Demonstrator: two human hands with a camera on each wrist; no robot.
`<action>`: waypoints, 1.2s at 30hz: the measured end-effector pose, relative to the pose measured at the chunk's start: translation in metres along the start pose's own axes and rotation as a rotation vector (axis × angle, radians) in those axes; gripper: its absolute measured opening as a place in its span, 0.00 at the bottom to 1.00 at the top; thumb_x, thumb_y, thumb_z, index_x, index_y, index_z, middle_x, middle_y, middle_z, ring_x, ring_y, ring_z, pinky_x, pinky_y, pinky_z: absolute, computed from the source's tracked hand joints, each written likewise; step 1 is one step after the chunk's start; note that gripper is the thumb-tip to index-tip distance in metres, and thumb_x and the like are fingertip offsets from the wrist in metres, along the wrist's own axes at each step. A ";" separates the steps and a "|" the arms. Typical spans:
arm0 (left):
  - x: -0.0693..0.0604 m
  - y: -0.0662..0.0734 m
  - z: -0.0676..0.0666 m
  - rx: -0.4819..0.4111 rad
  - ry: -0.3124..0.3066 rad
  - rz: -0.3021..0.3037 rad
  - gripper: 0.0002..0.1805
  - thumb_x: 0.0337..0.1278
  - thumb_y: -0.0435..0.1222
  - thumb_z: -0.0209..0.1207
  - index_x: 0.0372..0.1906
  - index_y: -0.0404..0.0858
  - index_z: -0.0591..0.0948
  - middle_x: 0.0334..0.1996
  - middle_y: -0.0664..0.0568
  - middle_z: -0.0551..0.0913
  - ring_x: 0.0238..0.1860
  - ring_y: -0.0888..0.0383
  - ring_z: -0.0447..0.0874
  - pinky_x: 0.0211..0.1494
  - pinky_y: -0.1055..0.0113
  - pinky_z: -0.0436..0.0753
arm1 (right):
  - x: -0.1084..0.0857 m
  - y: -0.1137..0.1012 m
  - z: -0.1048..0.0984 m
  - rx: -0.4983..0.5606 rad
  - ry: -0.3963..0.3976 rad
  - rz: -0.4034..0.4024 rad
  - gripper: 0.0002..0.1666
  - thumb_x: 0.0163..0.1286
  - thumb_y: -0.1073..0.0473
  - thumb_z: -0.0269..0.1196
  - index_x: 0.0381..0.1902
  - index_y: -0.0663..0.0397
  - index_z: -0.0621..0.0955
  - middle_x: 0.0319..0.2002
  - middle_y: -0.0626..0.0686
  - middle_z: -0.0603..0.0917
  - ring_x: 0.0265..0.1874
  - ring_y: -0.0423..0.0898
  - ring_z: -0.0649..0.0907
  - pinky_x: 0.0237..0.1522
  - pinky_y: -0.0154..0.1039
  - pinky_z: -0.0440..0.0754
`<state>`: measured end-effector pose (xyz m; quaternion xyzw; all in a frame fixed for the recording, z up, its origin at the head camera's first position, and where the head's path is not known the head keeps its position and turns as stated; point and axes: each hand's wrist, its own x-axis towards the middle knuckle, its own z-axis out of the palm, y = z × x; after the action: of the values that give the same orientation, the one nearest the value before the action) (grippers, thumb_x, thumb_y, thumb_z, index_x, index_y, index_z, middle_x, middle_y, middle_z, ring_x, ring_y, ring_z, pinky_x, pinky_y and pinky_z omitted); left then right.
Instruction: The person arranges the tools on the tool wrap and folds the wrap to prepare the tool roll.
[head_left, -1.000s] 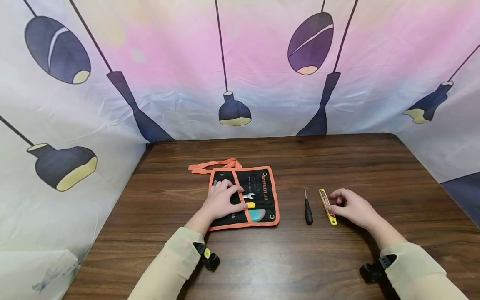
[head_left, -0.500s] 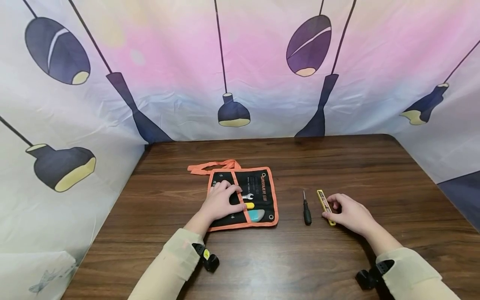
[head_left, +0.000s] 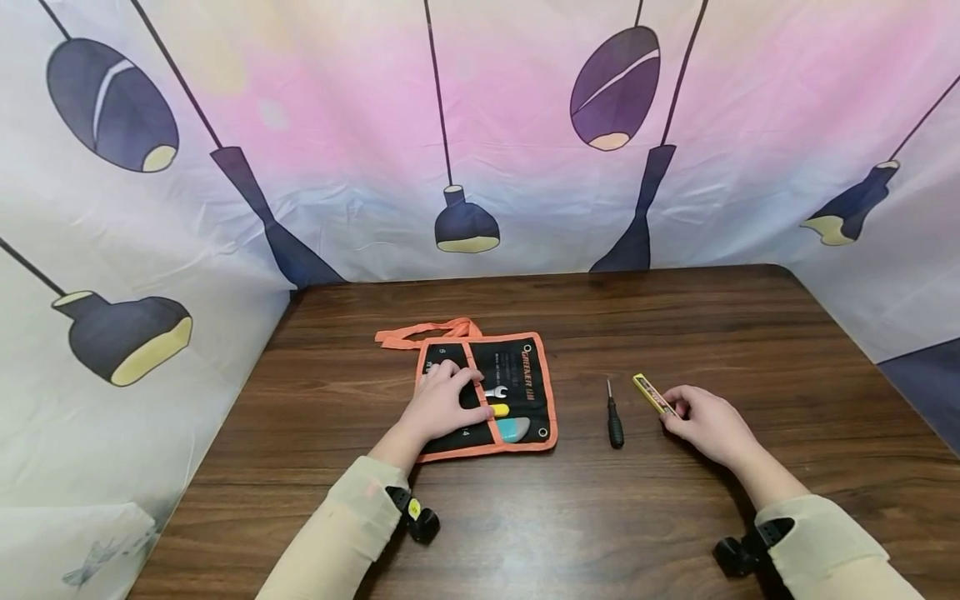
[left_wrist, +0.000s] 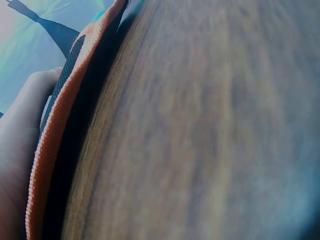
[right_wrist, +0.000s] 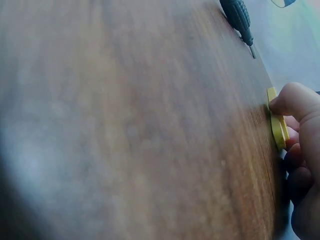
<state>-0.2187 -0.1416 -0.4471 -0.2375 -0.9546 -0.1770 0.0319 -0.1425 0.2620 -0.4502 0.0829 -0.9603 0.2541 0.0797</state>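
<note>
A black tool pouch (head_left: 536, 379) with orange edging lies flat on the table. My left hand (head_left: 441, 407) rests on its left part, thumb and fingers spread along the orange band. From the pockets show a wrench head (head_left: 497, 392), a yellow piece (head_left: 500, 410) and a teal-and-grey tool end (head_left: 514, 430). In the left wrist view the pouch's orange edge (left_wrist: 62, 107) runs beside the hand. On the right, my right hand (head_left: 708, 423) pinches a slim yellow case (head_left: 649, 392) with a printed label, its near end hidden by the fingers. Thumb contact shows on the case (right_wrist: 278, 132) in the right wrist view.
A black-handled screwdriver (head_left: 615, 427) lies between the pouch and the right hand, tip pointing away. An orange strap (head_left: 423, 332) trails behind the pouch. The brown wooden table (head_left: 570, 517) ends at a fabric backdrop (head_left: 360, 217) printed with lamps.
My right hand has taken hold of the yellow case, and the case has turned so its near end points more toward the hand. The left hand keeps its place on the pouch.
</note>
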 end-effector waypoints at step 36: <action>0.000 -0.001 -0.001 -0.012 -0.013 -0.021 0.33 0.42 0.63 0.61 0.52 0.49 0.79 0.38 0.52 0.69 0.38 0.55 0.63 0.41 0.59 0.67 | 0.018 0.000 -0.007 0.020 -0.027 -0.036 0.11 0.56 0.63 0.61 0.39 0.58 0.81 0.27 0.48 0.73 0.24 0.43 0.69 0.27 0.39 0.66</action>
<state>-0.2191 -0.1425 -0.4465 -0.2286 -0.9562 -0.1817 0.0221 -0.1593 0.2636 -0.4405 0.1044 -0.9570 0.2612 0.0706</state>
